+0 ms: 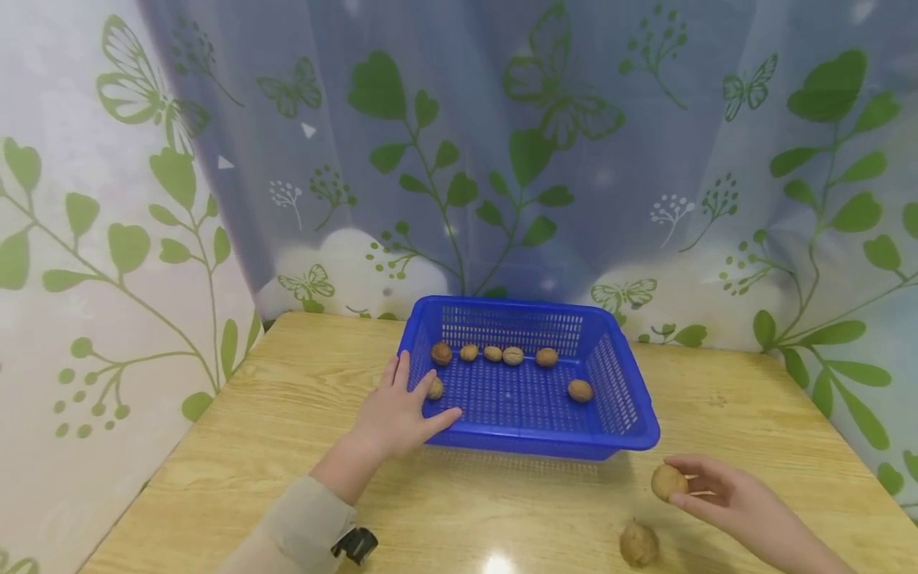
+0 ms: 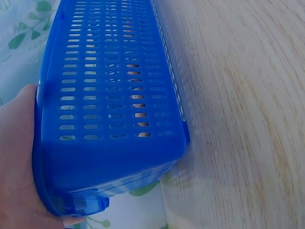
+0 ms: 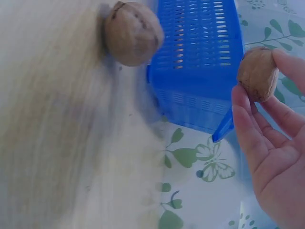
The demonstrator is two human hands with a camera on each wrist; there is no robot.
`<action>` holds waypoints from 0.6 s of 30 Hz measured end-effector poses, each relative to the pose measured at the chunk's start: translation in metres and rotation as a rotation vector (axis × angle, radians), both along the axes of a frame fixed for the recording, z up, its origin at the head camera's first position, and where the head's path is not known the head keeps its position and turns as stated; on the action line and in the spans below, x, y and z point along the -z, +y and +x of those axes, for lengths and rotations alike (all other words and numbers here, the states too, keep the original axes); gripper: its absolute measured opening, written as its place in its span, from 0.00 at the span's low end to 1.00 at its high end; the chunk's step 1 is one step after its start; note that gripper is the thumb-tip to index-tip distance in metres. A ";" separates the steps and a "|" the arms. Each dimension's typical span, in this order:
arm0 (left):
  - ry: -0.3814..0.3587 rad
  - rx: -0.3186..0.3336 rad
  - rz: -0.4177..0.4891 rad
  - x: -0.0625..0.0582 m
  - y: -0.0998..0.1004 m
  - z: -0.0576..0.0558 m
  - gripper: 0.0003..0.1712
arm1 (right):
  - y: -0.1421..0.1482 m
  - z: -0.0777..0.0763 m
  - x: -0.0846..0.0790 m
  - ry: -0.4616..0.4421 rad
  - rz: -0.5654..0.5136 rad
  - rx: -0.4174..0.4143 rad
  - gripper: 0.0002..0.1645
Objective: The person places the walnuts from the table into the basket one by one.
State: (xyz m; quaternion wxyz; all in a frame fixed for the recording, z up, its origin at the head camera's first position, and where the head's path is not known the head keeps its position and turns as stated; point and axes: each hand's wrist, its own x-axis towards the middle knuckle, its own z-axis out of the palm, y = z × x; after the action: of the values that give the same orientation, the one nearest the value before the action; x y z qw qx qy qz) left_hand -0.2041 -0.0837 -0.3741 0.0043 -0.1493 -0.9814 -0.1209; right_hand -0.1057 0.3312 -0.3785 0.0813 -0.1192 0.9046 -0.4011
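Note:
A blue plastic basket (image 1: 531, 440) stands on the table, with several walnuts (image 1: 547, 357) spread over its mesh floor. My left hand (image 1: 393, 410) rests on the basket's left front corner, fingers spread along the rim and thumb over the front edge. In the left wrist view that hand (image 2: 18, 157) lies against the rim outside the slotted wall. Between thumb and fingertips, my right hand (image 1: 724, 494) pinches a walnut (image 1: 668, 483), right of the basket's front corner. The right wrist view shows this walnut (image 3: 258, 74) at the fingertips. Another walnut (image 1: 639, 544) lies on the table below that hand.
The wood-grain table (image 1: 287, 478) carries the basket near its back edge. A patterned curtain (image 1: 459, 159) with green leaves and butterflies hangs behind and along the sides. A black band (image 1: 355, 545) shows at my left sleeve.

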 end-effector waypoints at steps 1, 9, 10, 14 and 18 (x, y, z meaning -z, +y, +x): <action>0.004 0.000 0.000 0.000 -0.001 0.000 0.49 | -0.001 -0.002 -0.002 0.010 -0.005 -0.006 0.29; 0.020 0.001 -0.002 0.005 0.001 -0.002 0.50 | -0.011 -0.011 -0.012 0.054 -0.013 0.004 0.28; 0.020 0.001 -0.001 0.005 0.001 -0.003 0.50 | -0.012 -0.012 -0.014 0.063 -0.013 0.005 0.28; 0.022 0.008 0.005 0.003 0.000 -0.003 0.50 | -0.020 -0.020 -0.022 0.053 -0.013 0.037 0.29; 0.007 0.004 -0.005 0.004 -0.001 -0.002 0.50 | -0.026 -0.034 -0.029 0.066 -0.027 0.063 0.29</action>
State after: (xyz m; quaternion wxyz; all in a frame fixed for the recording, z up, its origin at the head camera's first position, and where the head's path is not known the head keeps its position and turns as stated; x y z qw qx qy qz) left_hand -0.2057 -0.0851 -0.3777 0.0072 -0.1519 -0.9813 -0.1177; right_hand -0.1400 0.3051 -0.3494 0.0370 -0.1048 0.9047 -0.4113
